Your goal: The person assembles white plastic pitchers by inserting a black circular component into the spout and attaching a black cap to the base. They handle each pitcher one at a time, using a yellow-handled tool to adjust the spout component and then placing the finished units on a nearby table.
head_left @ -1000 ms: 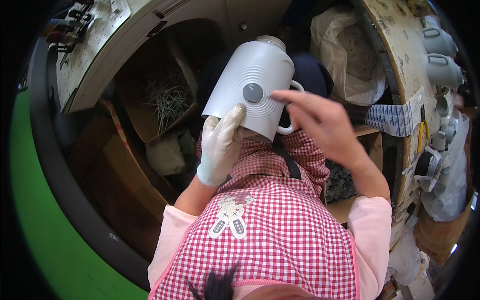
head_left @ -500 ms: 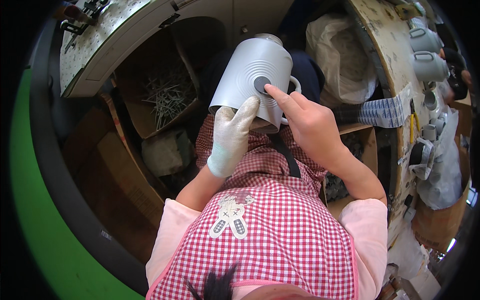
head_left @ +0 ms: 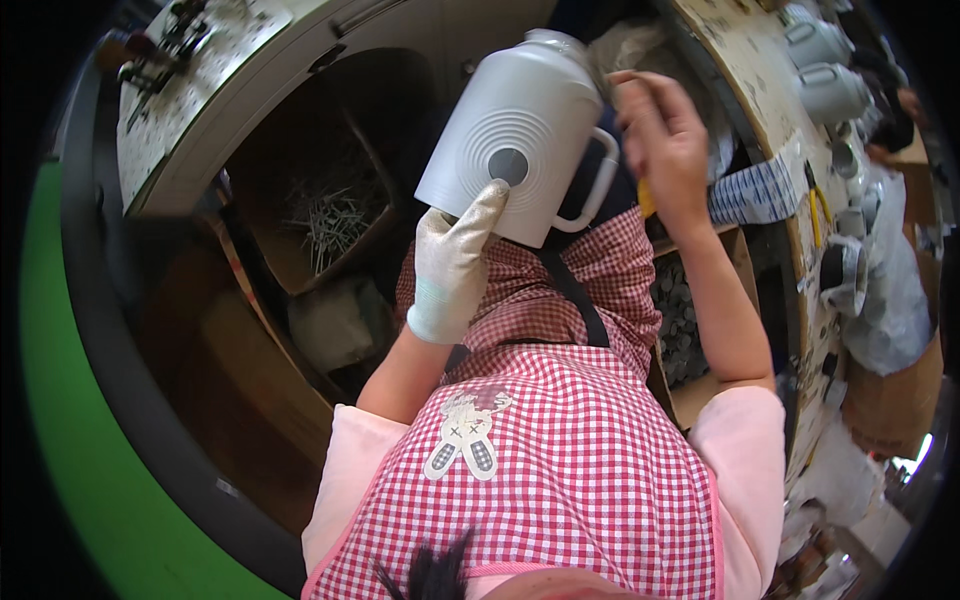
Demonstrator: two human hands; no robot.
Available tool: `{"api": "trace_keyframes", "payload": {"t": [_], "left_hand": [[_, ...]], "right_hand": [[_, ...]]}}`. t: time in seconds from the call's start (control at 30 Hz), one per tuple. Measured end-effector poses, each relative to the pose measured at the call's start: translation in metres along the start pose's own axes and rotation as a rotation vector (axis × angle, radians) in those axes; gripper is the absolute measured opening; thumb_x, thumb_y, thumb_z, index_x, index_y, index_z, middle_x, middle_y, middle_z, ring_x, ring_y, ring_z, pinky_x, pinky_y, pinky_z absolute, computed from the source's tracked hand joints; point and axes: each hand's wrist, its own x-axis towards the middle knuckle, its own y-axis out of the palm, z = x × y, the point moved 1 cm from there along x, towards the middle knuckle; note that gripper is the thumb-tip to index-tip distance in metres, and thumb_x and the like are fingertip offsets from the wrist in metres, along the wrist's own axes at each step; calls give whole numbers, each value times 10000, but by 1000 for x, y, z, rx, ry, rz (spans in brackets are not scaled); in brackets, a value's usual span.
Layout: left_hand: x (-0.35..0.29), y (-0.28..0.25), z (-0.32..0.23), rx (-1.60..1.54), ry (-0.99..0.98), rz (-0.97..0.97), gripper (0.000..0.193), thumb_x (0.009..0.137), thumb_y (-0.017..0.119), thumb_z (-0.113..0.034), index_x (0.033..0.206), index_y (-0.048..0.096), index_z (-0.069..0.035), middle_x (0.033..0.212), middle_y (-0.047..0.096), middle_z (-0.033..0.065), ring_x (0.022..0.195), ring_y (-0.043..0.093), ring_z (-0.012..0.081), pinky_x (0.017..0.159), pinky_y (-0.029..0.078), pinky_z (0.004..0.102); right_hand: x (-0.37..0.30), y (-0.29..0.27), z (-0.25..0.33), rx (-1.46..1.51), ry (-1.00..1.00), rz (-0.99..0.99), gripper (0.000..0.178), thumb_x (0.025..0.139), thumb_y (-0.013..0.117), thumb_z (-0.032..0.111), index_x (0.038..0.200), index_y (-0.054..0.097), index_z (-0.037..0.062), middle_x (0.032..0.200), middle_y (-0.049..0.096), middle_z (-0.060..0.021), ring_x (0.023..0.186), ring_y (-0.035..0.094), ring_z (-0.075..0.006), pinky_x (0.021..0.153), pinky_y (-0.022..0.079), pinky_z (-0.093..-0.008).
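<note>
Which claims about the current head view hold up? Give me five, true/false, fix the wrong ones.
1. The gloved left hand holds the grey jug near its lower end. True.
2. The right hand is wrapped around the jug's handle. False: the bare right hand is beside the jug's upper part, not around the handle.
3. A dark grey disc sits within the rings on the jug's side. True.
4. The person wears a plain blue apron. False: it is a red-and-white checked apron.
5. A pile of thin metal pieces lies to the left of the jug. True.
</note>
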Motion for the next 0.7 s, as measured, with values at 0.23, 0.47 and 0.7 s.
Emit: {"api": "trace_keyframes", "payload": {"t": [0.23, 0.47, 0.7], "left_hand": [[-3, -18, -1, 71, 65, -7, 386, 938, 773, -216, 1203, 672, 47, 1082, 729, 81, 974, 674, 153, 895, 529, 306], [32, -31, 17, 228, 274, -36, 417, 1025, 668, -301, 1287, 625, 20, 1163, 695, 73, 1067, 640, 160, 962, 499, 314], [70, -52, 9, 81, 389, -65, 406, 1112, 470, -261, 1416, 515, 3, 1348, 613, 110, 1162, 635, 184, 1006, 528, 334]], "right_hand": [[26, -7, -52, 468, 331, 43, 813, 843, 756, 677, 1283, 613, 9, 811, 624, -7, 556, 481, -21, 516, 407, -151], [18, 16, -28, 229, 78, -216, 950, 816, 840, 590, 1464, 487, -8, 751, 593, 5, 549, 498, -24, 499, 381, -170], [36, -26, -17, 524, 153, -140, 816, 868, 787, 596, 1393, 556, 17, 880, 598, 38, 543, 413, 9, 472, 325, -170]]}}
